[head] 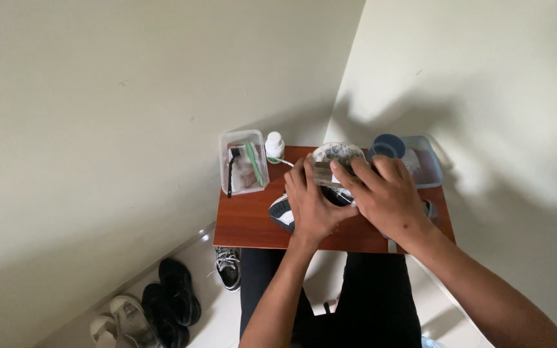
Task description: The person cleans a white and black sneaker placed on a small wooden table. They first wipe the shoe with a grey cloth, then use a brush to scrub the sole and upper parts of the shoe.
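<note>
The shoe (281, 211), light and probably soft in the upper but stiff at the sole, lies on the small table (246, 225), the left hand (314, 203) clasping it, the right hand (385, 196) gripping a brush (327, 174) (partly hidden) near a bowl (338, 152).

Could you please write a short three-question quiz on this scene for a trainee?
1. True or false: both hands are over the small wooden table.
2. What lies under the left hand? A) a shoe B) a towel C) a book
3. Which container holds the brushes?

Key
1. True; the right hand is there too.
2. A; the shoe sticks out from under it.
3. The clear tub at the table's far left corner, with the green brush and the black brush.
</note>
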